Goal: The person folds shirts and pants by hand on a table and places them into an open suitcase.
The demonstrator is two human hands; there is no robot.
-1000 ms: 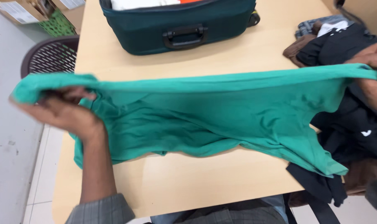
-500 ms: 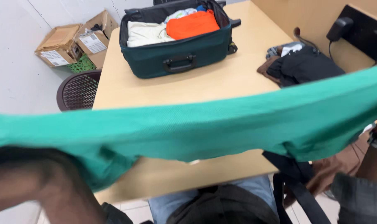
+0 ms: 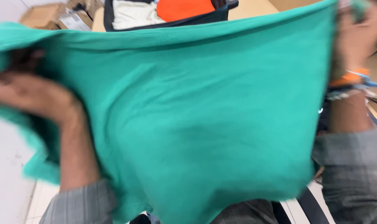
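Left hand: left hand (image 3: pixel 33 97) at nine o'clock, fingers closed on the edge of the green knit cotton garment (image 3: pixel 197 124).
Right hand: right hand (image 3: pixel 356 39) at two o'clock, pinching the other end.
Garment: held up, stretched wide, filling the view.
Doing it well: I'd keep both ends level and taut.
Beyond: dark open suitcase (image 3: pixel 126 25) at twelve o'clock, folded orange cloth (image 3: pixel 184 8) inside.

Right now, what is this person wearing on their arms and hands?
Both hands are bare, with no gloves. The left hand comes out of a grey sleeve with a faint check, pushed back up the forearm. The right hand has the same grey sleeve, and on that wrist sit bands in orange, blue and a darker colour, blurred.
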